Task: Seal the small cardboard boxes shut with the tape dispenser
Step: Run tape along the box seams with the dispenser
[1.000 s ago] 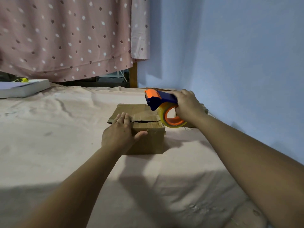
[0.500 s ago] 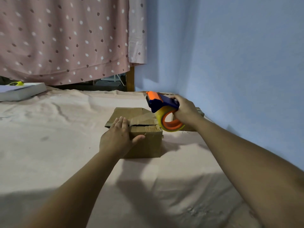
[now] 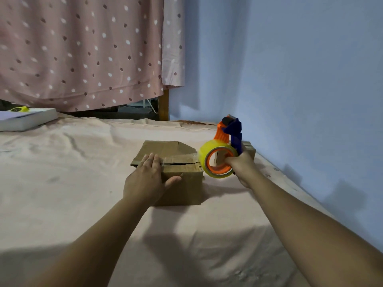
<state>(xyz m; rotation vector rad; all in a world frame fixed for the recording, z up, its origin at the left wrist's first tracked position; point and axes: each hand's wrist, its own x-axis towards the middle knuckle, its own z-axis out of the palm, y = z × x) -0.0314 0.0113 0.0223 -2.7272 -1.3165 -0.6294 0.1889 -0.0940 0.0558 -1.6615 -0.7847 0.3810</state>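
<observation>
Two hands: left hand (image 3: 146, 181) flat on box (image 3: 186, 187), right hand (image 3: 241, 164) grips tape dispenser (image 3: 217, 147), now tilted upright

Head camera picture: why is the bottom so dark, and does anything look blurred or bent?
Head view: a broad shadow lies across the near cloth, likely cast by the person; head view: the tape dispenser in the right hand looks slightly soft, the cardboard box sharper; head view: the wide lens stretches both forearms toward the corners.

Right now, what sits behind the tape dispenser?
A second cardboard box, by the blue wall. The tape dispenser and right hand cover most of it.
</observation>
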